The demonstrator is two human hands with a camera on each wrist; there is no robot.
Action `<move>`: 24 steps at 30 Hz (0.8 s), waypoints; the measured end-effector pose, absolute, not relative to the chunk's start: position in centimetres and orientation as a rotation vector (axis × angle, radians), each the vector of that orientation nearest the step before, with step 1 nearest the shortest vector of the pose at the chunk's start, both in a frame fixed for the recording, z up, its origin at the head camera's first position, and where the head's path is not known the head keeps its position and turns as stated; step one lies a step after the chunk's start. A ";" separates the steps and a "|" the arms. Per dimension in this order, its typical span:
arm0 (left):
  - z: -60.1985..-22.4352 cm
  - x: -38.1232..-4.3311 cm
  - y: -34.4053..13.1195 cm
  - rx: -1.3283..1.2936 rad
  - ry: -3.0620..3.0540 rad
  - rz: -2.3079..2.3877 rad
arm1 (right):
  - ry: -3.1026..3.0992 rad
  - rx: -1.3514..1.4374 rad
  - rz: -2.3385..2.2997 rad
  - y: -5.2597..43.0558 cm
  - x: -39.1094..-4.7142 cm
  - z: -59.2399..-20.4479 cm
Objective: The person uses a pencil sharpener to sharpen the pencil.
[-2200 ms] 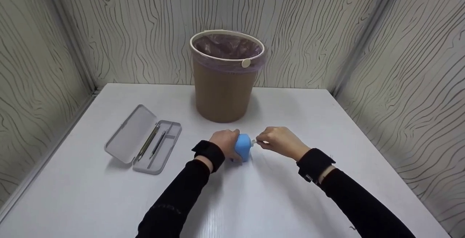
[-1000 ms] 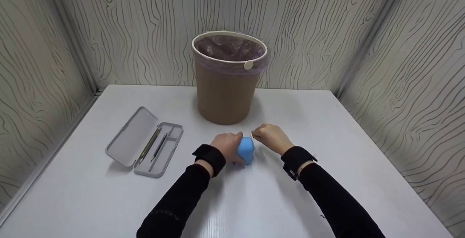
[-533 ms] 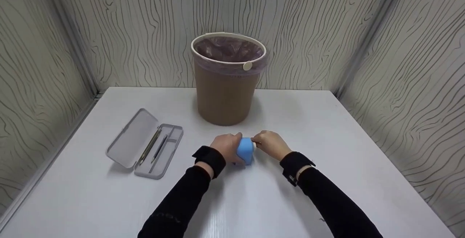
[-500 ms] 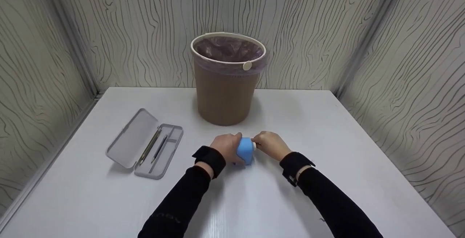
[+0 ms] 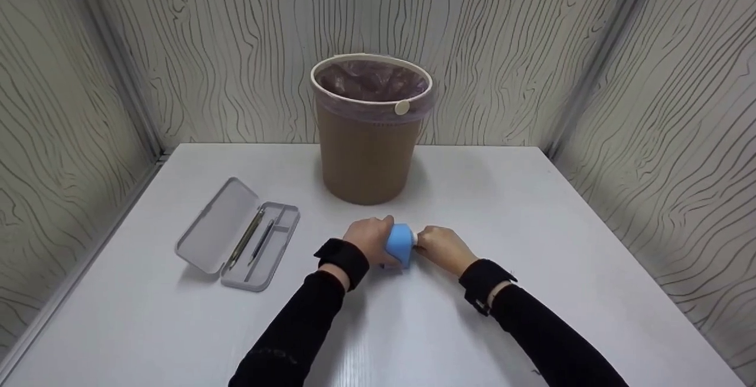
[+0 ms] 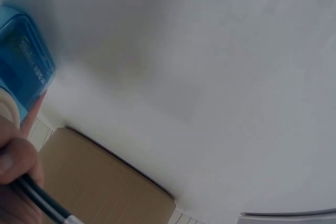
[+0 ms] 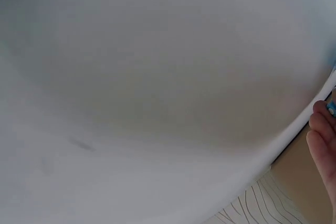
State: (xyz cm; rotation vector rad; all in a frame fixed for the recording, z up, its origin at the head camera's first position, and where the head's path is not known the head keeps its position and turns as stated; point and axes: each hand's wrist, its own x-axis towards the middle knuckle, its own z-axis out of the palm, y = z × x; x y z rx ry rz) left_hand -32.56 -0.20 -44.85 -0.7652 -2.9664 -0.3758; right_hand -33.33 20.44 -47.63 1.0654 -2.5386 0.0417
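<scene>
Probably light but slick, the blue boxy plastic sharpener (image 5: 399, 243) suits holding at nine o'clock, where the left hand (image 5: 367, 239) grips it, the right hand (image 5: 444, 249) pinching its cream plastic crank (image 5: 414, 238) at three.

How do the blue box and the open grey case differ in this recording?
Handling: the blue box is gripped by the left hand, while the grey case lies untouched.
Shape: the blue box is compact and blocky; the grey case is long and shallow, with its lid tilted open.
Size: the grey case looks clearly larger than the visible part of the blue box.
Shared: both are smaller than the brown bin.
</scene>
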 end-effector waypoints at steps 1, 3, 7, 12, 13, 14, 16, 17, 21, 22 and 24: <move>-44.9 -32.5 -0.2 -0.768 -2.967 -0.382 | -2.534 1.077 0.034 20.6 -33.2 -47.7; -44.9 -32.5 -0.1 -0.771 -2.967 -0.390 | -2.530 1.103 0.036 20.8 -32.7 -47.8; -44.9 -32.5 -0.2 -0.766 -2.960 -0.388 | -2.519 1.158 0.060 21.2 -31.7 -47.9; -44.9 -32.6 -0.3 -0.755 -2.990 -0.393 | -2.495 1.211 0.092 21.5 -30.5 -47.7; -44.9 -32.6 -0.3 -0.752 -3.000 -0.391 | -2.486 1.221 0.093 21.5 -30.3 -47.7; -44.8 -32.7 -0.3 -0.749 -3.009 -0.390 | -2.480 1.229 0.095 21.6 -30.1 -47.6; -44.8 -32.7 -0.3 -0.748 -3.022 -0.390 | -2.463 1.242 0.089 21.7 -29.8 -47.2; -44.7 -32.7 -0.2 -0.748 -3.025 -0.388 | -2.456 1.248 0.086 21.7 -29.7 -47.0; -44.6 -32.8 -0.1 -0.742 -3.029 -0.386 | -2.442 1.277 0.071 21.9 -29.3 -46.1; -44.6 -32.7 -0.1 -0.738 -3.029 -0.387 | -2.438 1.286 0.065 22.0 -29.2 -45.9; -44.6 -32.7 -0.1 -0.735 -3.029 -0.392 | -2.427 1.303 0.047 22.1 -29.1 -45.6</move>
